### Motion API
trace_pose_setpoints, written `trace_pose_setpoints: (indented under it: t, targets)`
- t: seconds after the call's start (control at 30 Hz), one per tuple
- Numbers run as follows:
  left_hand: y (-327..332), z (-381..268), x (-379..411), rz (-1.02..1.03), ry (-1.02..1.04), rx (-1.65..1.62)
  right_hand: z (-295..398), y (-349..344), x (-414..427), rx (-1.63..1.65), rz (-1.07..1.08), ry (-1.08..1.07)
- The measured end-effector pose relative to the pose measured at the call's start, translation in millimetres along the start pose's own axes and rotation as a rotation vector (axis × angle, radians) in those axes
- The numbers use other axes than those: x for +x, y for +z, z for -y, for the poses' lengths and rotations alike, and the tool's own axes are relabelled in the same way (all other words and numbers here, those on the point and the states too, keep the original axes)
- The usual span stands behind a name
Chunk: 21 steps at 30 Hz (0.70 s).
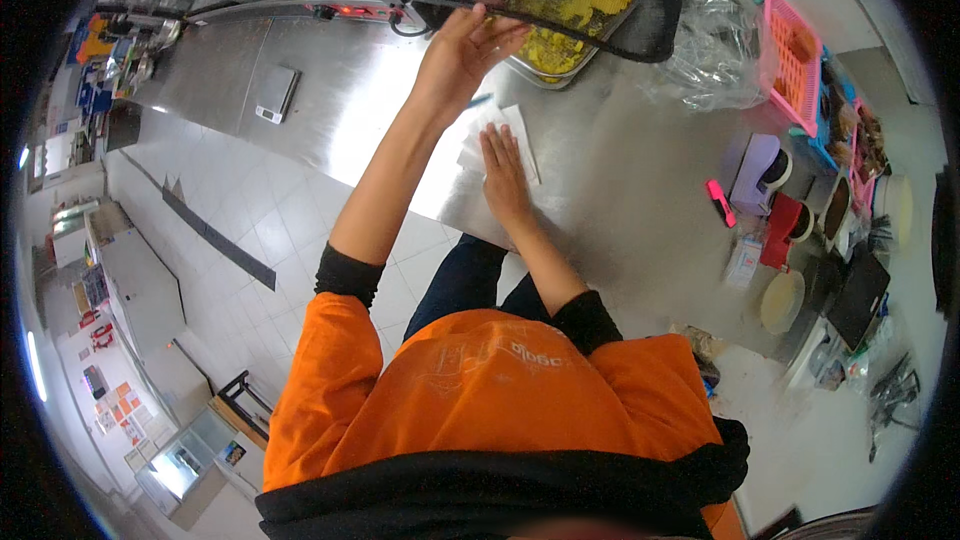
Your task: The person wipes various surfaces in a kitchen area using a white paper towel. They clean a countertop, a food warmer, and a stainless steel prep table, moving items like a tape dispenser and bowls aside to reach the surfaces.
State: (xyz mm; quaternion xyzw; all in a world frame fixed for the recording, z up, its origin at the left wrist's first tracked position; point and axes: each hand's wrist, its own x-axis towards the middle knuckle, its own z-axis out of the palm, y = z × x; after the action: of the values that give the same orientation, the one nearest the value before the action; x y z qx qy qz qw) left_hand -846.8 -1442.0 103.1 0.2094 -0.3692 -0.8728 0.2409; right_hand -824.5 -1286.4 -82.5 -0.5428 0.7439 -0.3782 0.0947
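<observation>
My left hand (478, 34) is raised at the edge of a black mesh cover (645, 22), its fingers at the cover's dark rim. Whether they grip the rim is hard to tell. Beneath the cover sits a clear tray (559, 81) of yellow food pieces (555, 51). My right hand (506, 176) lies flat, fingertips pressing on white paper napkins (525, 135) on the steel table (615, 187). A thin blue item (478, 100) pokes out near the napkins' upper left corner.
A digital scale (277, 94) sits to the left, below an appliance with red switches (360, 12). At right are clear plastic bags (709, 52), a pink basket (795, 60), a pink-handled cutter (721, 203), a purple tape dispenser (754, 172) and a red one (781, 229).
</observation>
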Motion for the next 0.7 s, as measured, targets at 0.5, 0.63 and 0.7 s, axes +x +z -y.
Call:
trace_pose_setpoints:
  t: [0.5, 0.63, 0.7]
  targets:
    - [-155, 73, -4, 0.043, 0.235, 1.603, -53, -29, -29, -0.291, -0.199, 0.261]
    - [-175, 29, -40, 0.359, 0.340, 1.994, 22, 7, -23, 0.008, -0.059, 0.200]
    - [-193, 14, -55, 0.441, 0.348, 2.140, 27, -4, -16, 0.294, -0.077, 0.294]
